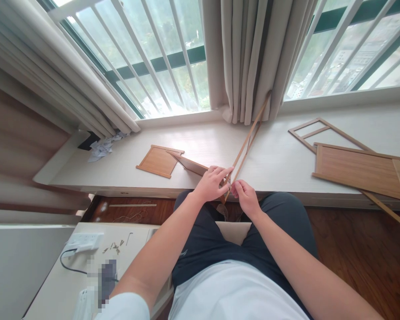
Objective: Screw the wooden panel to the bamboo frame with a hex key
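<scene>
The left hand is half open, its fingers reaching over the near end of a narrow wooden frame and seeming to grip it; the thumb's contact is hard to make out. The right hand is just beside it, fingers curled and thumb pressed in; whether it pinches anything small cannot be told, since its own fingers hide the tips. The frame slants across the white windowsill, its far end against the beige curtain and its near end past the sill's edge, where the hands cover the joint. A tilted wooden panel runs partly behind the left hand, so whether it joins the frame is unclear. Its far corner overlaps a small flat panel. To the right, a larger wooden panel hides much of an open wooden frame; both are cut off by the picture's edge. On the side table, 1 hex key lies near loose screws, too small to count; a pixelated patch masks a dark object.
</scene>
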Demonstrator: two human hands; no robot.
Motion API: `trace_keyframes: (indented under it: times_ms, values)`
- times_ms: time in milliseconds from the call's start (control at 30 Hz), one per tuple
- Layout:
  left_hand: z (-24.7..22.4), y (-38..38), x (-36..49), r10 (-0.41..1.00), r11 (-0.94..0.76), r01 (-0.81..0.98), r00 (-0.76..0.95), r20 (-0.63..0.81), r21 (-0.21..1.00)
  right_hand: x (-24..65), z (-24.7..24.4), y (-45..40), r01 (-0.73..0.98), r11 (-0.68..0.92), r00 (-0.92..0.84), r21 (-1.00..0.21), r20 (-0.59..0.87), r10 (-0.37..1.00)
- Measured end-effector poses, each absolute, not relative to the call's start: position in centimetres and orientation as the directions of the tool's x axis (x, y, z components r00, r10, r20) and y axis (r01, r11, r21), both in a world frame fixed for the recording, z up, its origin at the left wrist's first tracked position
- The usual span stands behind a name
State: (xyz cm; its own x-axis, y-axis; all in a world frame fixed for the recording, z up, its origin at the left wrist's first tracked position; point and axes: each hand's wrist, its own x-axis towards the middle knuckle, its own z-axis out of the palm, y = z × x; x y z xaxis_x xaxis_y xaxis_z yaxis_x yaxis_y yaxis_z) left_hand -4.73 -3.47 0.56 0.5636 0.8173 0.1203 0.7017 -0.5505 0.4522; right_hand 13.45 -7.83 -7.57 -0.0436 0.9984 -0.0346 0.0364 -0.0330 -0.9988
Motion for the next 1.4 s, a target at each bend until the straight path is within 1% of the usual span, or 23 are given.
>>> trace_keyframes:
  times_ms: [200, 833, 1100, 1400]
  values:
    - [0.8, -3.5, -4.8, 0.809, -0.567, 0.693, 0.571, 0.14, 0.446, 13.3, -7.2, -7.6, 0.01, -0.017, -0.048, -1.0, -0.017, 0.999]
    - [1.3, -3.7, -5.3, 0.811, -0.565, 0.7, 0.567, 0.142, 0.437, 13.3, -6.9, -7.6, 0.046, 0.004, -0.047, -0.999, 0.002, 0.999]
    - [1.3, -3.7, -5.8, 0.816, -0.569, 0.703, 0.546, 0.189, 0.426, 13.4, -6.8, -7.6, 0.054, -0.008, -0.048, -0.999, -0.011, 0.999]
    - [1.8, -3.9, -6.3, 0.832, -0.554, 0.737, 0.51, 0.219, 0.388, 13.4, -6.8, -7.6, 0.055, -0.022, -0.051, -0.998, -0.025, 0.998]
